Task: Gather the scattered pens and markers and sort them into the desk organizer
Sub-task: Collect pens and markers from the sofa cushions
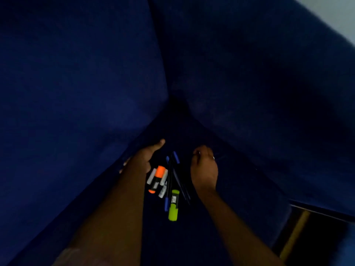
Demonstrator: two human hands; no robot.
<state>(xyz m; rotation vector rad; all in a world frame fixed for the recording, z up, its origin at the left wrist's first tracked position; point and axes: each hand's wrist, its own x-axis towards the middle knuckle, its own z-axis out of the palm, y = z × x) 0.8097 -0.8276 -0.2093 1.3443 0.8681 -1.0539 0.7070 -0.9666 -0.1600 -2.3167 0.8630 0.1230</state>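
A loose bunch of pens and markers lies on the dark blue sofa seat (192,237) between my hands. It includes an orange highlighter (158,177), a green highlighter (173,206), white markers (151,176), blue-capped pens (166,203) and thin dark pens (181,187). My left hand (143,159) rests beside the orange highlighter, thumb stretched out and fingers straight. My right hand (204,169) is to the right of the bunch. Its fingers curl down around what looks like a thin dark pen with a small glint at the fingertips. No desk organizer is in view.
The sofa's blue back cushions (76,73) rise on the left and right and meet in a corner just beyond my hands. A dark gap with a wooden strip (295,233) shows past the seat edge at lower right. The light is dim.
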